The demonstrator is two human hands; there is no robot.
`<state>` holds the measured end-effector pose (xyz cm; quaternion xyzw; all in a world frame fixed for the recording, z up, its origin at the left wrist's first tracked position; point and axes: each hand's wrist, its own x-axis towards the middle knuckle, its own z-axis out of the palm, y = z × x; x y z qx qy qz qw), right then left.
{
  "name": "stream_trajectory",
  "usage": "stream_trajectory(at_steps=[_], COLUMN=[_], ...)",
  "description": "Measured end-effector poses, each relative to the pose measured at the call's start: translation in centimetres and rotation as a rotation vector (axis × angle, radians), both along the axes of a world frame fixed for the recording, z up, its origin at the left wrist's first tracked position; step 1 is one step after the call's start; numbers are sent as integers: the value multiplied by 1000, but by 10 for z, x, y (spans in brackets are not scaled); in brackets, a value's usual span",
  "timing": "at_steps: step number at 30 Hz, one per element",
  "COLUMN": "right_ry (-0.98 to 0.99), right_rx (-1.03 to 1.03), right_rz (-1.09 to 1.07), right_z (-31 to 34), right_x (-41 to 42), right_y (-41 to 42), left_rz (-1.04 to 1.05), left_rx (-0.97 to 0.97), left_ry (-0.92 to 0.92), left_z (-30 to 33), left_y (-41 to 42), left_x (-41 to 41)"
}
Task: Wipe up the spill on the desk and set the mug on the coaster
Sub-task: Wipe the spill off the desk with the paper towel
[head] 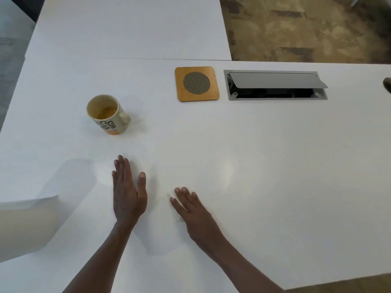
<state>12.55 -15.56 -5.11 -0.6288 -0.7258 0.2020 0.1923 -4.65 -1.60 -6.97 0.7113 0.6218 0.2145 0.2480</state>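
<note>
1. Left hand [128,195] is lying flat on the desk [264,166], fingers straight and close together, thumb spread to the right. It is holding nothing.
2. Right hand [191,210] is also resting palm down, fingers straight and angled up-left. Something pale, blurred and white is showing at its fingertips and under its left edge; cannot tell whether it is a tissue or glare. Nothing is being clamped that I can see.
3. The two hands are lying near each other, apart, in the near middle of the desk.
4. Spill: a faint shiny patch [104,176] is showing just left of the left hand; cannot tell whether it is liquid or reflection.
5. Mug [108,115] is standing upright on the bare desk, beyond and left of the left hand, well apart from it. Amber liquid is sitting low inside it. Handle is pointing right. Dark pattern and an orange band are showing near the base.
6. Coaster [197,83] is lying flat farther back, right of the mug and well apart from it: wooden square, round mesh centre.
7. Cable hatch [275,85], grey lid tilted up, is sitting just right of the coaster.
8. A pale, blurred object [25,225] is showing at the left edge.
9. Patterned carpet [306,28] is showing beyond the desk.
</note>
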Motion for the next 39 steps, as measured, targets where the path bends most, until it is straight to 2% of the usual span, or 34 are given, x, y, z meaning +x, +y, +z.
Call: stream_trajectory(at_steps=[4, 8, 10, 12, 14, 16, 21, 27, 34, 39], right_ry=[5, -5, 12, -21, -67, -47, -8, 68, 42, 77], right_rx=[5, -11, -24, -21, 25, 13, -42, -1, 12, -26], right_rz=[-247, -487, -506, -403, -236, -166, -474, -701, -568, -292], right_z=[6, 7, 7, 6, 2, -3, -1, -3, -12, -10], right_x=[65, 96, 82, 55, 32, 33, 83, 109, 75, 14], right_y=[-8, 44, 70, 74, 53, 22, -3, 91, 175, 198], left_rz=[-8, -9, -7, -10, -8, -6, -7, -13, -4, 16], left_rx=[-3, 8, 7, 7, 2, -3, 4, 11, 18, -12], left_ry=[24, 46, 54, 60, 60, 60, 62, 40, 5, -63], left_z=[-1, -3, -3, -4, -3, -2, -1, -3, -3, 0], left_y=[0, 0, 0, 0, 1, 1, 1, 0, 0, 0], left_x=[0, 1, 1, 2, 1, 1, 1, 1, 1, 1])
